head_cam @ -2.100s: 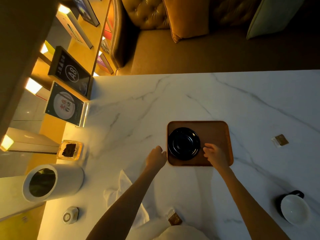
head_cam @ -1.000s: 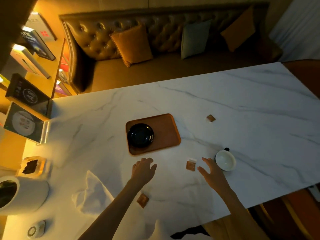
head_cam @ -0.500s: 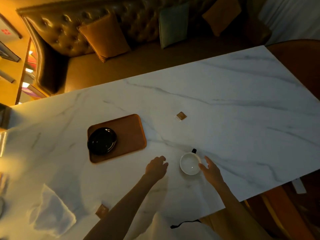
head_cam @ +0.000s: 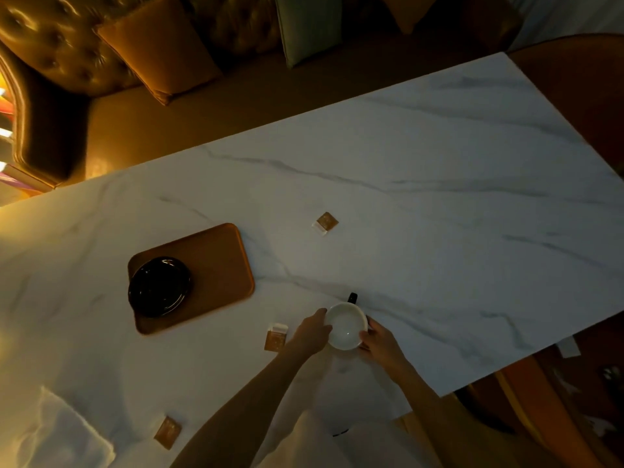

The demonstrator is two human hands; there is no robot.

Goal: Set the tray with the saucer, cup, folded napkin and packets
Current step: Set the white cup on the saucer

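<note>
Between both hands' fingers (head_cam: 320, 314): cup (head_cam: 346, 325).

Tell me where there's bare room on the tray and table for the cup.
The tray is bare on its right half, beside the saucer. The far table beyond the upper packet is wide open. It's crowded near the cup: left hand and right hand flank it, a packet alongside. A napkin fills the near-left corner.
</note>
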